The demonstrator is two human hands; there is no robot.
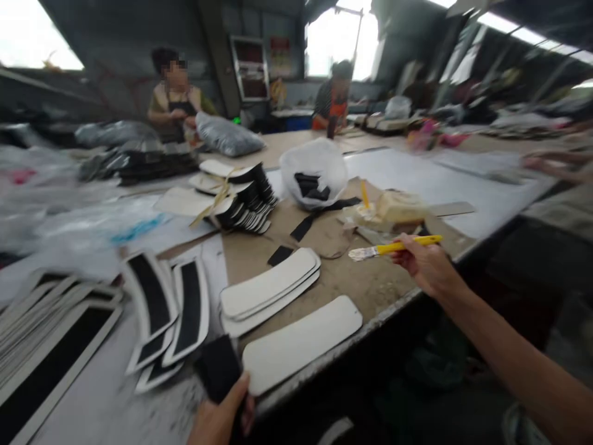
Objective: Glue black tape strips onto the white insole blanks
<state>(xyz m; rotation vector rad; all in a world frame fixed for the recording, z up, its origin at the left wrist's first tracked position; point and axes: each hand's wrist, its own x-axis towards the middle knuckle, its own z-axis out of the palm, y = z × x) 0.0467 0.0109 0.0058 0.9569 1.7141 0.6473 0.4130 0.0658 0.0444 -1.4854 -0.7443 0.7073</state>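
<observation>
In my right hand [424, 262] is a yellow-handled paintbrush [389, 247], its pale, smeared bristles pointing left above the table. My left hand [227, 411], at the front edge, is closed on a black strip [220, 368], which is blurred. Its thumb is by the left end of a curved white panel [301, 343]; whether it touches the panel I cannot tell. Just behind lies a small stack of similar white panels [271, 284]. Left of these, several white-edged panels with black centres [189, 312] overlap each other.
A tub of yellowish paste [401, 207] stands behind the brush. Further back are a white plastic bag with dark pieces [315, 173] and tied panel bundles [236, 194]. Long panels [55, 346] are piled at left. Two people [178, 102] work across the table.
</observation>
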